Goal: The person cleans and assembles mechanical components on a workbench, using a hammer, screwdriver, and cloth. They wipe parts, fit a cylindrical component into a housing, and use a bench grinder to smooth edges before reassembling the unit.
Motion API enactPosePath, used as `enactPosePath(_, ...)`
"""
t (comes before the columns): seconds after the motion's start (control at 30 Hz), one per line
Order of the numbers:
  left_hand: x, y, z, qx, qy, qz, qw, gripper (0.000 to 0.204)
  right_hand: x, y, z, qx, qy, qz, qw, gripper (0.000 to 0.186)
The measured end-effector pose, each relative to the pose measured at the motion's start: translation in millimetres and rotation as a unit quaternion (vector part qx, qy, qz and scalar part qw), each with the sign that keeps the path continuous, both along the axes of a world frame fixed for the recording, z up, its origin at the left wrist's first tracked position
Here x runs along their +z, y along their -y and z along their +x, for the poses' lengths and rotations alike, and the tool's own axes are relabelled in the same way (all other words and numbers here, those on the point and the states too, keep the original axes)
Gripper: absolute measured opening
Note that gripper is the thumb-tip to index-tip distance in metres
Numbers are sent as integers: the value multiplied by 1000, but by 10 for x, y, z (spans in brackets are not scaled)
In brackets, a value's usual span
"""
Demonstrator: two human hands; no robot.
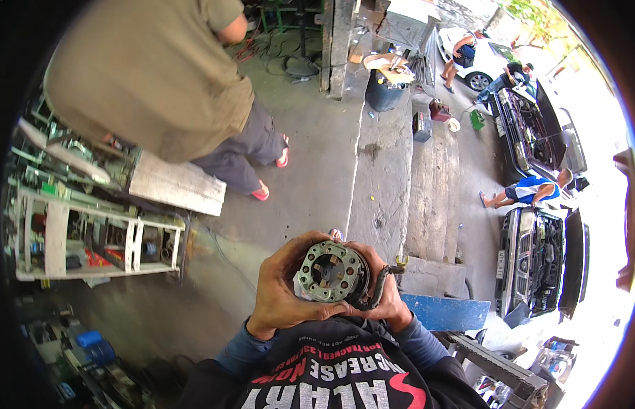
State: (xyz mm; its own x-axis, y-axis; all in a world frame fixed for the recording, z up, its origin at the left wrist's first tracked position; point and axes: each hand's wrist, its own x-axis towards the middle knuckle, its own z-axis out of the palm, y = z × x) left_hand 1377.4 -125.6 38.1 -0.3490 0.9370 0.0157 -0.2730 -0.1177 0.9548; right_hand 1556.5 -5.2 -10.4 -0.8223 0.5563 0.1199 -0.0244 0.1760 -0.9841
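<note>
Both my hands grip a round metal motor housing point(328, 274) in front of my chest, with its open end facing up. Inside its pale, drilled rim sit several copper-coloured blocks around a dark centre. My left hand point(276, 290) wraps the left side, its thumb along the near edge. Around the right side closes my right hand point(390, 305), partly hidden by a thick dark cable point(379, 286). That cable comes off the housing and ends near a brass-coloured terminal point(400, 264). The underside of the housing is out of sight.
A person in a brown shirt point(154, 82) stands at left, beside a wooden bench point(178, 184) and a cluttered metal rack point(58, 235). A blue board point(446, 311) is at my right. Beyond the concrete step point(382, 184) are a filled bin point(386, 95), a battery point(422, 127) and open-bonnet vehicles point(529, 252).
</note>
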Motion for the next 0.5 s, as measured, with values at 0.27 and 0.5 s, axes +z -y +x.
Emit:
enactPosePath(0.27,108,-1472,-690,-19,-56,-70,996,93,21,-1319,-658,-34,3,-95,995,96)
enactPosePath(0.5,103,-2651,-1175,-14,10,-13,1000,95,165,-2579,-1220,-51,-1,-3,999,91)
